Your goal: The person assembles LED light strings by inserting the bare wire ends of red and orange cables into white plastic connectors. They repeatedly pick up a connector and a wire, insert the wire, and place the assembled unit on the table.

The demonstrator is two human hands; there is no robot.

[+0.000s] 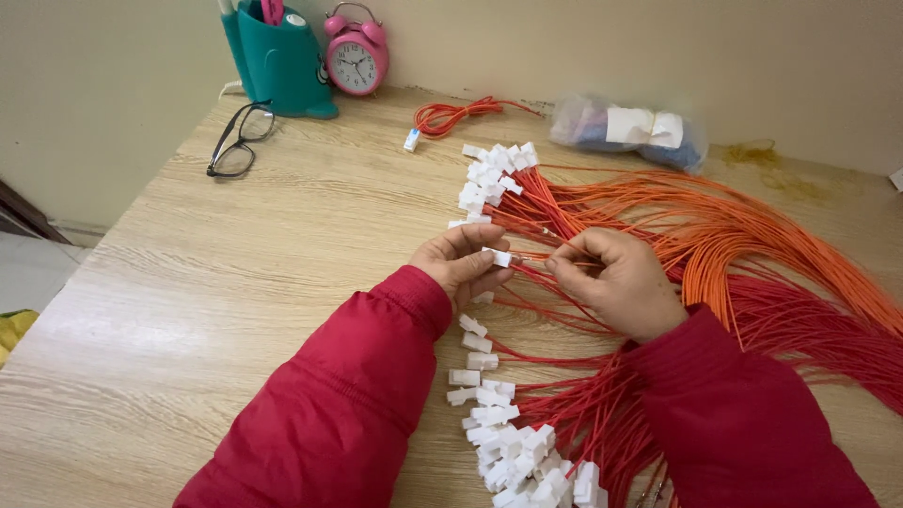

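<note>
**Two hands at a white connector amid red and orange wires**

At the middle of the frame the left hand [463, 261] pinches a small white connector [499, 256] between thumb and fingertips, the fingers pressed together around it. Just to its right, the right hand [616, 280] has its fingers curled and pinched on a thin red wire [531, 256] that runs toward the connector; the two hands sit close together but apart. Both arms wear red padded sleeves [348, 404].

Beneath and around the hands lies a wide fan of red and orange wires [752, 254] spread over the right half of the wooden counter [235, 282]. One cluster of white connectors [489, 179] sits above the hands, another [513, 452] at the lower centre.

Along the top edge, from left: black glasses [237, 141], a teal holder [277, 61], a pink alarm clock [356, 58], a small coil of red wire [451, 115], and a clear plastic bag [625, 132] with blue and white contents.
</note>
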